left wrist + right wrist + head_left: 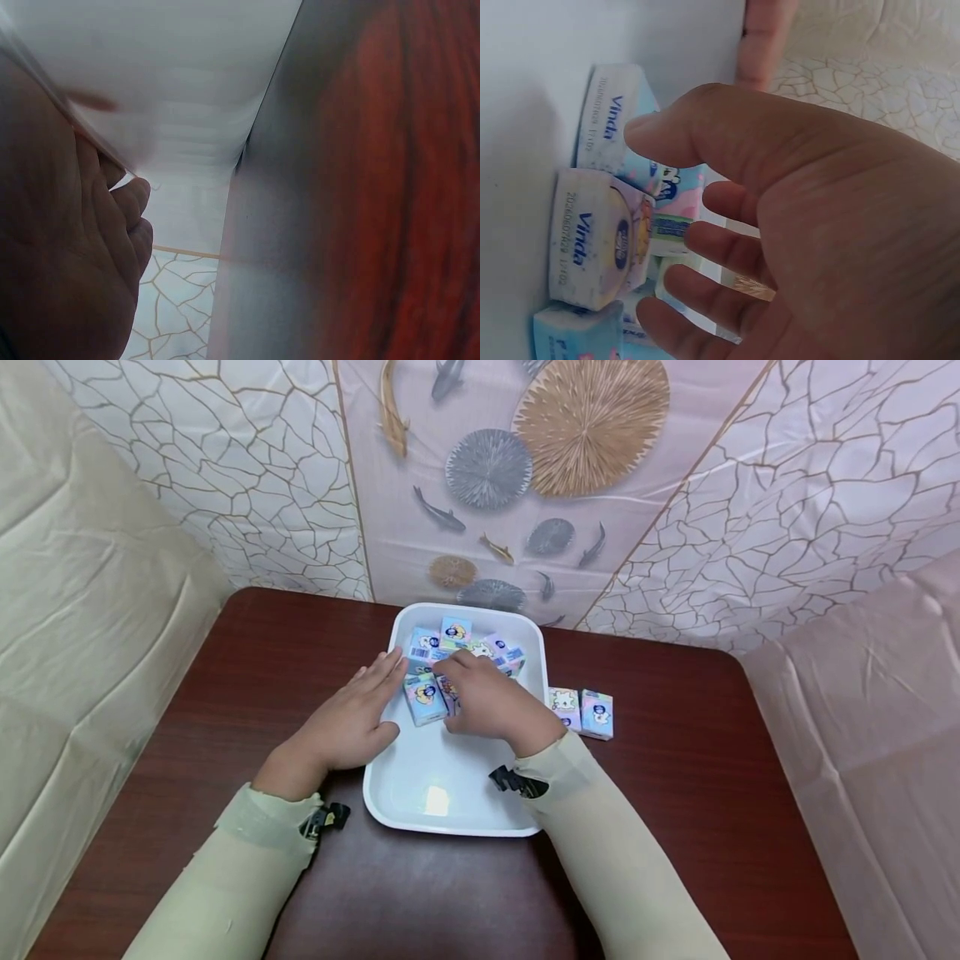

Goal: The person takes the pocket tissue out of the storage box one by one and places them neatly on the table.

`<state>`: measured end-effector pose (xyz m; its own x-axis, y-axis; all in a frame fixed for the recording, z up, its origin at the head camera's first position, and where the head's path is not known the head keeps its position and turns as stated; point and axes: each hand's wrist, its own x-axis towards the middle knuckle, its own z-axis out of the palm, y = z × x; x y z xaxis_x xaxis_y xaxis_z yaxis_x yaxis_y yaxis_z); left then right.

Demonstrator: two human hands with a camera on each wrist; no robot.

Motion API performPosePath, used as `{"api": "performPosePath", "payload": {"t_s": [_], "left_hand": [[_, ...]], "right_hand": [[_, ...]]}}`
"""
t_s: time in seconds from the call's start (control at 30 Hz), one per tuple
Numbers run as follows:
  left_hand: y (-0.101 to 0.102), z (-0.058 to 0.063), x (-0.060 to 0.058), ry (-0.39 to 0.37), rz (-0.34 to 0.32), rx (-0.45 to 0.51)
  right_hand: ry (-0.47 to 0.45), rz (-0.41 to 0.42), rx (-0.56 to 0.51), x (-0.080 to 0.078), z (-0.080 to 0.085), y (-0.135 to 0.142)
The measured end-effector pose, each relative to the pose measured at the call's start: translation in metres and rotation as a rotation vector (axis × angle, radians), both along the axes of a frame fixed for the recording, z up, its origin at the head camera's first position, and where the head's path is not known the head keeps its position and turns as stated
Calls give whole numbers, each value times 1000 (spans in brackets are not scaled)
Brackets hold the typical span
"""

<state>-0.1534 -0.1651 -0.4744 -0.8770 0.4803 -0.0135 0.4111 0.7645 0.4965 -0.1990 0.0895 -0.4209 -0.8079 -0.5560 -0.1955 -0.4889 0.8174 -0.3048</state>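
Several small Vinda tissue packs, blue and purple with cartoon prints, lie at the far end of a white tray (420, 785). Against the tray's left rim, my left hand (348, 714) rests with straight fingers, its palm side close to the wall in the left wrist view. My right hand (483, 697) reaches down over the packs, its fingers loosely bent and no pack between them. By its thumb in the right wrist view is a blue tissue pack (604, 124); beside that stands a purple tissue pack (585, 240). My right hand hides part of the pile.
Two more packs, a purple one (564, 703) and a blue one (597, 714), lie outside the tray's right rim on the dark wooden table (675, 793). Patterned cloth (285, 485) hangs behind the table's far edge.
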Motion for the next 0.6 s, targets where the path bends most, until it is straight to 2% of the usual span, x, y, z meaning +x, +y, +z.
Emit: {"api": "performPosePath", "payload": {"t_s": [0.4, 0.6], "left_hand": [[-1, 1, 1, 1, -4, 9], [-1, 1, 0, 5, -9, 10]], "right_hand": [[12, 64, 68, -4, -8, -14], [21, 70, 86, -5, -12, -15]]}}
